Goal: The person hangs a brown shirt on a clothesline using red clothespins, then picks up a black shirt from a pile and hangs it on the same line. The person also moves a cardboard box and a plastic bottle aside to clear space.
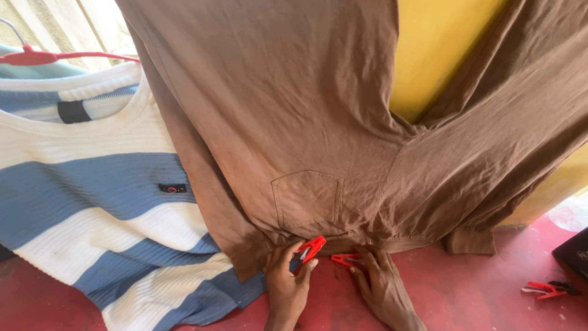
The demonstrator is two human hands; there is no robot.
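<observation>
A brown long-sleeved shirt [294,116] with a chest pocket fills the middle of the view, its sleeves spreading out to the right. My left hand [286,288] is at the shirt's lower edge and pinches a red clothes peg [310,249] against the fabric. My right hand [384,287] lies beside it with its fingers spread on the same edge. Its fingertips touch a second red peg [344,260], which they do not grip.
A blue-and-white striped knit top [92,202] on a red hanger [37,57] lies at the left, partly under the brown shirt. More red pegs [544,289] lie on the red surface [478,294] at the right, near a dark box [574,252]. A yellow wall [435,49] is behind.
</observation>
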